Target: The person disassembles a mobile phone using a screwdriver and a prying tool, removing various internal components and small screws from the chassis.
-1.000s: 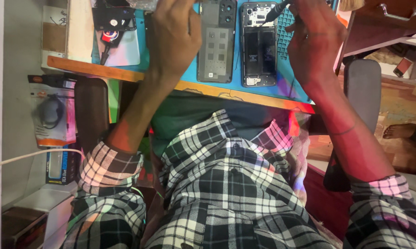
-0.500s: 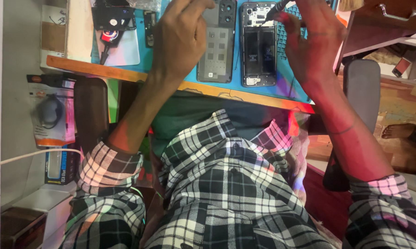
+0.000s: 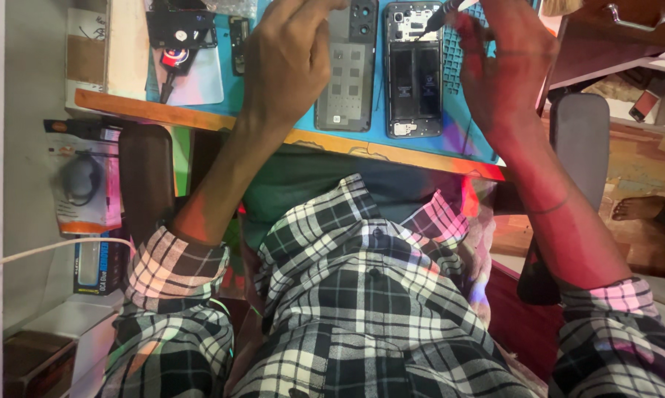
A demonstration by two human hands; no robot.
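Observation:
An opened phone body (image 3: 413, 70) with its dark battery showing lies on a blue work mat (image 3: 362, 140). Beside it on the left lies the grey back cover (image 3: 345, 74). My right hand (image 3: 505, 66) grips a thin dark tool (image 3: 441, 13) whose tip rests over the top of the phone body. My left hand (image 3: 288, 63) hovers over the mat just left of the back cover, fingers curled together; what they pinch is hidden.
A small black device on a pale pad (image 3: 181, 51) lies at the mat's left end. The wooden desk edge (image 3: 148, 112) runs beneath. Packaged goods (image 3: 85, 180) hang at left. Chair armrests (image 3: 583, 133) flank my checked shirt. A bare foot (image 3: 642, 210) shows at right.
My left hand has shifted slightly right and down toward the back cover. My right hand has tilted the tool toward the phone's top.

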